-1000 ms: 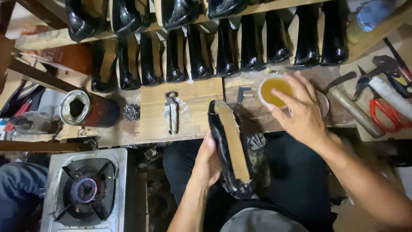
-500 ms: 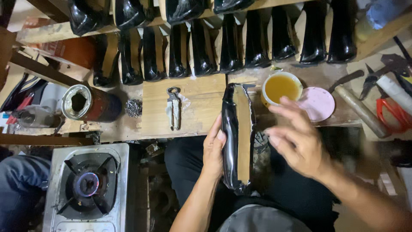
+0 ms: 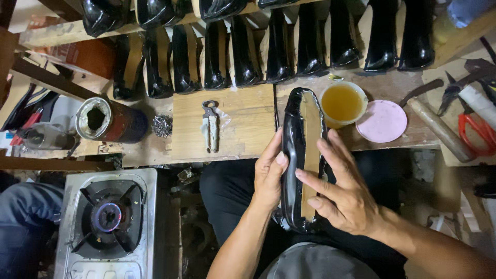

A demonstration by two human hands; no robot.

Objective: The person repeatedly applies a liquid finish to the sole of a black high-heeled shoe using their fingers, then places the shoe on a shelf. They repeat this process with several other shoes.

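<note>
Black glossy shoe (image 3: 297, 155), sole up, long axis running away from the person toward the glue cup (image 3: 342, 103). Head view: left hand (image 3: 268, 175) grips its left edge; right hand (image 3: 346, 194) lies on the sole, fingers (image 3: 330, 155) spread.

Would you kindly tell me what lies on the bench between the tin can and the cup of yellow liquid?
In the head view, a wad of steel wool, pincers and the shoe's toe lie between them.

wooden bench (image 3: 243, 121) | pincers (image 3: 210, 132) | glue cup (image 3: 342, 103) | pink lid (image 3: 382, 121)
</note>
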